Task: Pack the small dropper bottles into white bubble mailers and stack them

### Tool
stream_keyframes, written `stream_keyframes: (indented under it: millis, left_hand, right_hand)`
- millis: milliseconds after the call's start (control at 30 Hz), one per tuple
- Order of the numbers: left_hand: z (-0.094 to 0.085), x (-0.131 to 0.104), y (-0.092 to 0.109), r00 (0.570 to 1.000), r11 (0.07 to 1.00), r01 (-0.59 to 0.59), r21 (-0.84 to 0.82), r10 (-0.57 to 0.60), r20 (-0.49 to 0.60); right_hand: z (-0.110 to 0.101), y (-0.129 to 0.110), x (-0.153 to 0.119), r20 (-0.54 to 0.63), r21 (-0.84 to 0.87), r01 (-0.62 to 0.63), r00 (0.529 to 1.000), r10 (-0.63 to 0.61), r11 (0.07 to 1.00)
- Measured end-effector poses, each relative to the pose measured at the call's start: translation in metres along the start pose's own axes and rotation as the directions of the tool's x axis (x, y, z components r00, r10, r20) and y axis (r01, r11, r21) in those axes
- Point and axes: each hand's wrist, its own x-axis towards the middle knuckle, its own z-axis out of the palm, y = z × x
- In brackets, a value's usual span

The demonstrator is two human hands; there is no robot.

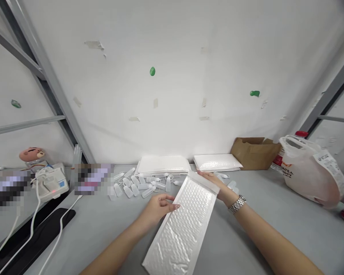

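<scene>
A long white bubble mailer [183, 225] slants across the front of the grey table, its flap end pointing away from me. My left hand [160, 206] pinches the mailer's left edge, with the thumb on top and the other fingers partly behind it. At the upper right, by the flap [205, 181], my right hand [215, 185] grips the mailer; some of its fingers are hidden behind it. A metal-band watch [237, 204] is on the right wrist. Beyond the mailer lie several small translucent plastic bottles [128, 191], and a few more are near the right hand.
Two stacks of white mailers, one left [163, 165] and one right [216, 162], lie against the wall. A cardboard box [255, 154] and a plastic bag [309, 172] stand at the right. On the left are a power strip [53, 183], white cables and a black strip [46, 233].
</scene>
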Motion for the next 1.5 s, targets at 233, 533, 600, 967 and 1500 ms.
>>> stream_keyframes:
  millis: [233, 533, 600, 967, 1500]
  left_hand:
    - [-0.004, 0.006, 0.0, 0.97, 0.998, -0.05, -0.047, 0.038, -0.239]
    - [-0.009, 0.014, -0.01, 0.932, 0.987, -0.158, -0.014, 0.145, -0.332]
    - [-0.01, 0.015, -0.013, 0.917, 0.98, -0.197, 0.0, 0.184, -0.353]
    - [-0.01, 0.012, -0.005, 0.957, 0.964, -0.166, -0.207, 0.107, -0.271]
    - [-0.013, 0.015, -0.014, 0.984, 0.954, 0.034, -0.297, -0.085, -0.16]
  right_hand:
    - [0.011, 0.001, -0.005, 0.072, 0.102, -0.023, 0.997, 0.016, 0.995]
    - [0.01, 0.009, 0.003, 0.226, 0.103, 0.092, 0.968, -0.113, 0.99]
    - [0.013, 0.007, 0.002, 0.222, 0.078, 0.153, 0.961, -0.167, 0.985]
    - [0.039, 0.016, -0.008, 0.216, -0.266, 0.099, 0.976, -0.041, 0.959]
    - [-0.115, 0.014, 0.007, -0.512, -0.846, -0.434, 0.825, -0.24, 0.31]
